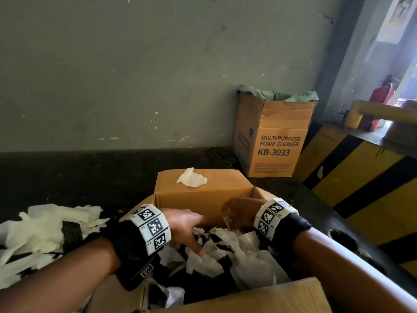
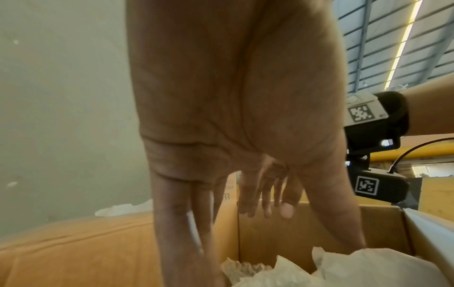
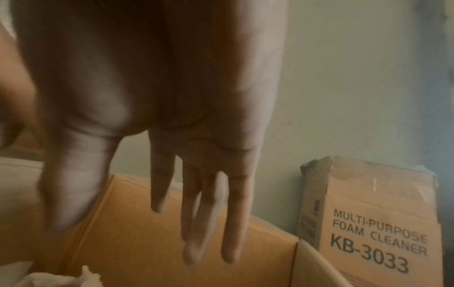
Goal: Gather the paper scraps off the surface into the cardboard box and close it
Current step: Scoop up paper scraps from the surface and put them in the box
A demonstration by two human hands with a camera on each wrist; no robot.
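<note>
Cardboard box [image 1: 203, 195]: open, flaps out, on the dark surface [image 1: 90, 177] near its front edge; part-filled with paper scraps [image 1: 225, 251].
Left hand [image 1: 185, 229]: inside the box, fingers straight, resting on the scraps, gripping nothing.
Right hand [image 1: 239, 211]: above the scraps by the far wall, fingers straight, empty.
Loose pile [image 1: 45, 227]: on the surface just left of the box; one scrap [image 1: 191, 177] on the far flap.
Step, as judged: dropping a load. Next: reach left for the pile; closing waits.
</note>
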